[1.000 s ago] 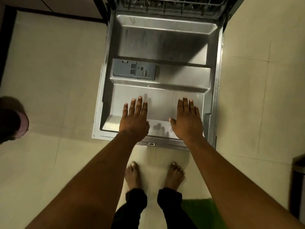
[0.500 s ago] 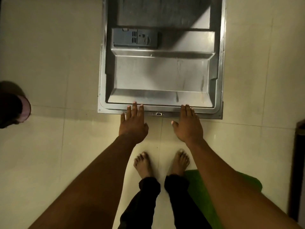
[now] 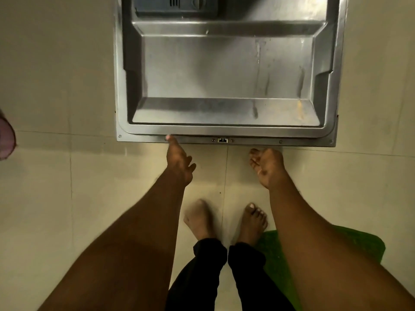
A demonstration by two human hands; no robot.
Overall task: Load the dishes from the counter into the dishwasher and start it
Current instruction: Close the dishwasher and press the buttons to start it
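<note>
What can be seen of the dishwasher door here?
The dishwasher door lies open, inner face up, over the tiled floor: a recessed steel-looking panel with streaks and an orange smear at right. A dark detergent dispenser is cropped at the top; a latch sits mid front edge. The left hand touches that edge with one finger.

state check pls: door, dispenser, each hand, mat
Door: open, lying flat, inner side up.
Dispenser: lid looks shut; partly out of frame.
Left hand: one fingertip touches the door's front edge.
Right hand: loosely curled, holds nothing, just short of the door.
Mat: flat on the floor.
</note>
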